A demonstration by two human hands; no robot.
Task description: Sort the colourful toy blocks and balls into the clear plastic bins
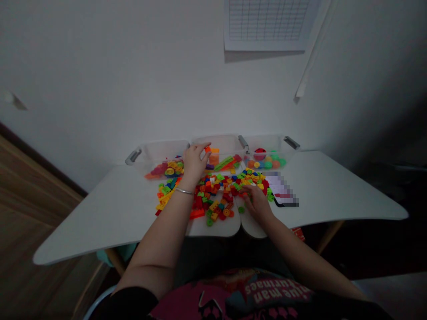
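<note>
A heap of small coloured building bricks [216, 195] lies spread over the middle of the white table [100, 213]. My left hand [194, 161] reaches to the far side of the heap and pinches an orange brick [207, 149] over the middle clear bin [220, 143]. A silver bracelet [184, 191] sits on that wrist. My right hand [256, 200] rests low on the right part of the heap, fingers curled on the bricks; what they hold is hidden.
Three clear plastic bins stand along the wall: the left bin [156, 153] and the middle one hold bricks, the right bin [270, 149] holds coloured balls. A blurred card [282, 190] lies right of the heap. A gridded sheet [267, 22] hangs on the wall.
</note>
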